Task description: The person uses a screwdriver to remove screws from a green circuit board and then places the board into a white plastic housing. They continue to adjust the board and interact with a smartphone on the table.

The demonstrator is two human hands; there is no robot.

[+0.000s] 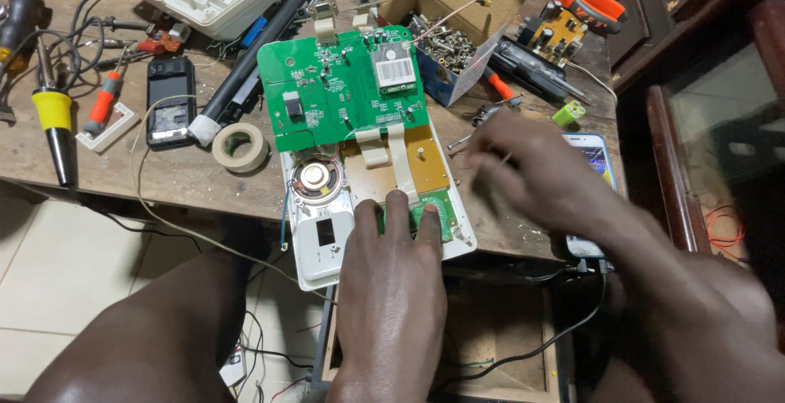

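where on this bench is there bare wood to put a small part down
Bare wood lies along the front edge, between the soldering iron and the tape roll. A smaller patch sits between the tape roll and the opened device under the left hand. The back by the cardboard box is crowded; the right hand covers the right side.

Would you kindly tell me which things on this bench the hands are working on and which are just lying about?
In hand:
- left hand, pressing on the opened white device
- green circuit board
- right hand, blurred, above the bench

Lying about:
- tape roll
- soldering iron
- cardboard box of screws
- black phone
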